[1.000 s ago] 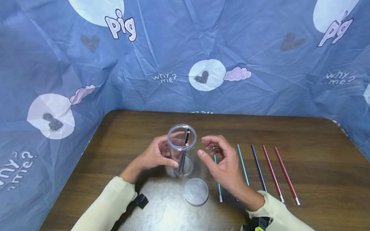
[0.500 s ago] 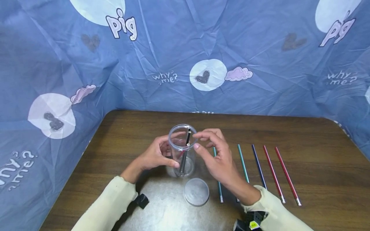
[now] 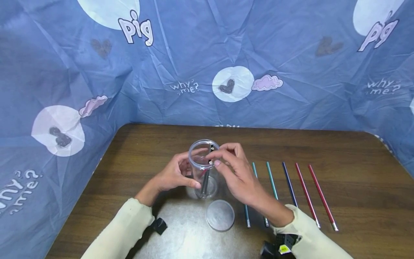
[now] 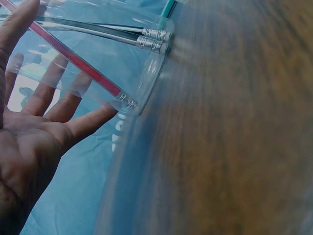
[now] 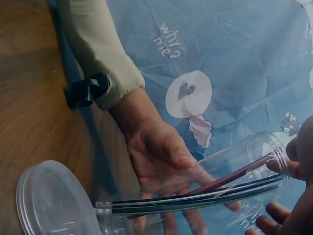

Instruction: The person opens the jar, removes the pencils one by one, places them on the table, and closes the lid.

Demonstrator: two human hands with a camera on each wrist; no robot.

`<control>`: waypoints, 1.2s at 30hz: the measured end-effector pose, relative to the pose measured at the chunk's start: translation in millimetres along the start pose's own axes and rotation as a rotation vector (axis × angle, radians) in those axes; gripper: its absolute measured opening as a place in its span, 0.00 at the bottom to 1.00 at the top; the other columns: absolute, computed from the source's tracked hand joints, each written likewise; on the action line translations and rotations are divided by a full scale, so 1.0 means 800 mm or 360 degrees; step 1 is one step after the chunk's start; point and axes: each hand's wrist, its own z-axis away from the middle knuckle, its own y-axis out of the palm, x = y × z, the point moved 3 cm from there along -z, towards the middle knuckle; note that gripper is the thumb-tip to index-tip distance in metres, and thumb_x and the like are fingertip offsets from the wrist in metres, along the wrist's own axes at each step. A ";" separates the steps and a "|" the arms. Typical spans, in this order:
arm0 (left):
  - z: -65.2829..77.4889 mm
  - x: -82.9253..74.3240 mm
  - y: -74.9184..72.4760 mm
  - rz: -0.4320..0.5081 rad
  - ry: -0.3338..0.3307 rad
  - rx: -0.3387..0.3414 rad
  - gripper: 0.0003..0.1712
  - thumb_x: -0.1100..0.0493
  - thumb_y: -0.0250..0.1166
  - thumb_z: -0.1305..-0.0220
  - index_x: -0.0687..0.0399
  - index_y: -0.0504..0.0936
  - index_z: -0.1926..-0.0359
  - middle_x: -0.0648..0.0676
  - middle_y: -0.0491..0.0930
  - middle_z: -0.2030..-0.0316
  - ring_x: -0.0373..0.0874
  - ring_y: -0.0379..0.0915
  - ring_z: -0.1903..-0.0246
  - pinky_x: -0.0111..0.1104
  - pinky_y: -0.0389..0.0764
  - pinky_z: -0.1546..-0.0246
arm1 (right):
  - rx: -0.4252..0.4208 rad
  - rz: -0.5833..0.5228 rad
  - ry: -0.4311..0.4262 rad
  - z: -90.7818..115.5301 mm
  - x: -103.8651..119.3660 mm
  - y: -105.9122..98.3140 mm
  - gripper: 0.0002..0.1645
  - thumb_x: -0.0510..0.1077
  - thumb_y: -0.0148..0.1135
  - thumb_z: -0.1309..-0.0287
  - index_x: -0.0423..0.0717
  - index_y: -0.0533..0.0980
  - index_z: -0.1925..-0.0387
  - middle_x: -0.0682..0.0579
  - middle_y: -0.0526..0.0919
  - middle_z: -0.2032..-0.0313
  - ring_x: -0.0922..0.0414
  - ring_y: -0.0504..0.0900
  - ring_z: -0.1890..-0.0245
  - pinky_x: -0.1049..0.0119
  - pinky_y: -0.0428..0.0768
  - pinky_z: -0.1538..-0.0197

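Observation:
A clear plastic jar (image 3: 211, 178) stands upright on the table, its mouth uncovered. My left hand (image 3: 173, 174) grips it from the left, thumb in front and fingers behind. Inside lean two black pencils (image 3: 205, 183) and a red pencil (image 4: 80, 62), eraser ends down, as the left wrist view shows. My right hand (image 3: 240, 176) is at the jar's right rim. Its index finger reaches over the mouth beside the pencil tops, while the thumb stays at the outer rim. The right wrist view has a fingertip (image 5: 281, 167) at the opening, close to the red pencil's upper end.
A round translucent lid (image 3: 220, 216) lies in front of the jar. To the right, teal pencils (image 3: 272, 180), a dark blue pencil (image 3: 289, 183) and red pencils (image 3: 322, 198) lie in a row, partly under my right forearm. A blue printed cloth (image 3: 181, 108) hangs behind the table.
My right hand has moved left from beside the jar to its rim, with the index finger now over the mouth. The left hand and jar have stayed in place.

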 end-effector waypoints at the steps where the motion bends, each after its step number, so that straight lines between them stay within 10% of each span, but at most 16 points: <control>1: 0.000 0.000 0.000 0.0005 0.0005 0.0002 0.55 0.69 0.80 0.57 0.67 0.61 0.28 0.69 0.75 0.40 0.51 0.77 0.46 0.45 0.80 0.46 | 0.0019 0.0040 -0.0005 0.000 0.001 0.000 0.14 0.40 0.53 0.31 0.52 0.82 0.51 0.48 0.69 0.46 0.53 0.68 0.45 0.51 0.72 0.46; 13: 0.001 0.001 -0.002 -0.0021 0.0029 0.0026 0.53 0.73 0.77 0.56 0.69 0.61 0.29 0.72 0.74 0.41 0.51 0.77 0.44 0.43 0.80 0.45 | 0.0231 0.0378 -0.0122 -0.005 0.014 -0.012 0.14 0.45 0.50 0.28 0.54 0.81 0.52 0.46 0.70 0.36 0.47 0.66 0.35 0.42 0.69 0.40; 36: 0.000 0.001 0.000 0.0008 0.0018 0.0030 0.52 0.71 0.79 0.56 0.69 0.63 0.30 0.65 0.77 0.42 0.50 0.78 0.46 0.44 0.80 0.46 | 0.0207 0.0254 -0.0201 -0.005 0.005 -0.011 0.09 0.44 0.57 0.29 0.54 0.82 0.54 0.47 0.70 0.37 0.50 0.69 0.36 0.43 0.74 0.42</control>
